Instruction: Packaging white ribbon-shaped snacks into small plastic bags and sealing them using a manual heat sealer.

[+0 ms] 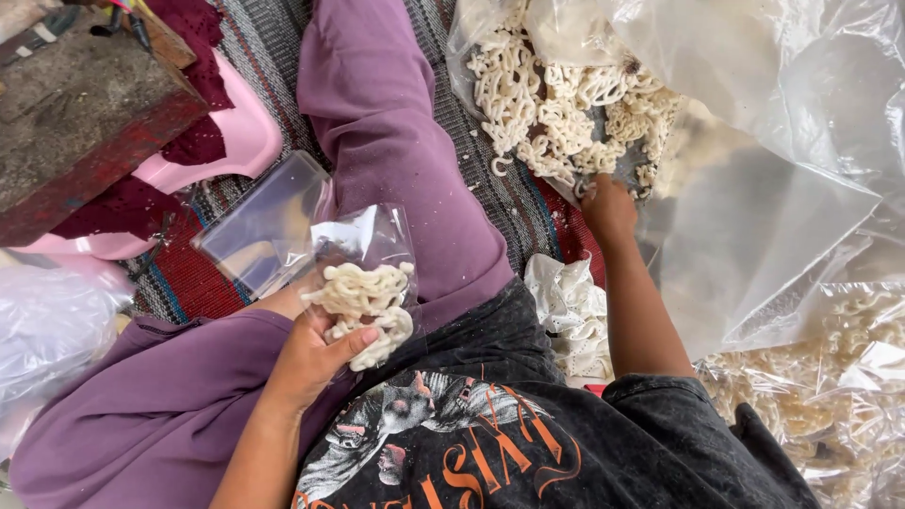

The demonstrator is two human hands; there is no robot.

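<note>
- Here, the person sits cross-legged on a striped woven mat (528,212), purple trouser legs spread out and a dark printed shirt at 6 o'clock.
- The left hand (316,353) is at about 7 o'clock from the middle of the view, fingers curled shut and thumb pressed over a cluster of pale curly crackers (363,306).
- Those crackers sit at the mouth of a small clear plastic bag (363,245), which rises from the hand towards 12 o'clock and rests against the purple knee.
- Just beside that bag, towards 10 o'clock, lies a flat stack of clear empty bags (259,221) on the mat.
- The right hand (608,207) reaches out to about 1 o'clock, into a heap of the same raw crackers (556,104) that lies in a big open plastic sack (773,113); its fingers are buried in the heap, so I cannot tell how far they are closed or whether they hold anything.
- A white lacy cloth (570,311) lies by the right forearm, near the centre.
- At 4 o'clock, another clear sack of crackers (820,396) is touching the shirt's edge.
- At 10 o'clock stands a worn wooden block (75,123) over a pink plastic stool (245,132) with dark red cloth draped on it.
</note>
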